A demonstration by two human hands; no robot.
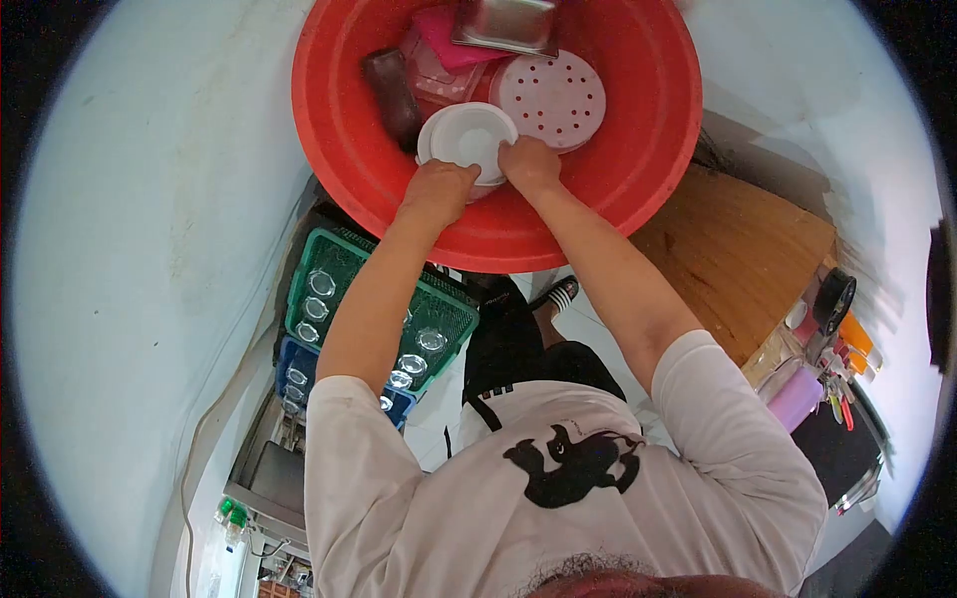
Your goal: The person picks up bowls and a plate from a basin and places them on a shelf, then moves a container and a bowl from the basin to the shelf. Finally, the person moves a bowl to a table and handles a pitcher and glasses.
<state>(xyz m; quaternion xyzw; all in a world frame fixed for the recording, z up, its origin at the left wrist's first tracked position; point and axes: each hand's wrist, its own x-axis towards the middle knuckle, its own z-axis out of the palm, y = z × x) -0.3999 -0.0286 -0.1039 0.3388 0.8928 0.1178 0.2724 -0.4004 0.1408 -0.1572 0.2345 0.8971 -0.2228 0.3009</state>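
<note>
The white bowl (467, 138) lies in the red basin (638, 149) at the upper centre of the frame, just above both hands. The left hand (439, 189) is curled on its lower-left rim and the right hand (528, 162) grips its lower-right rim, both equally near.

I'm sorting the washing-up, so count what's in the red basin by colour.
White: 2, bowl and perforated disc
Pink: 2, pink lid and pink container
Brown: 1, brown container
Metal: 1, metal tray
Total: 6
</note>
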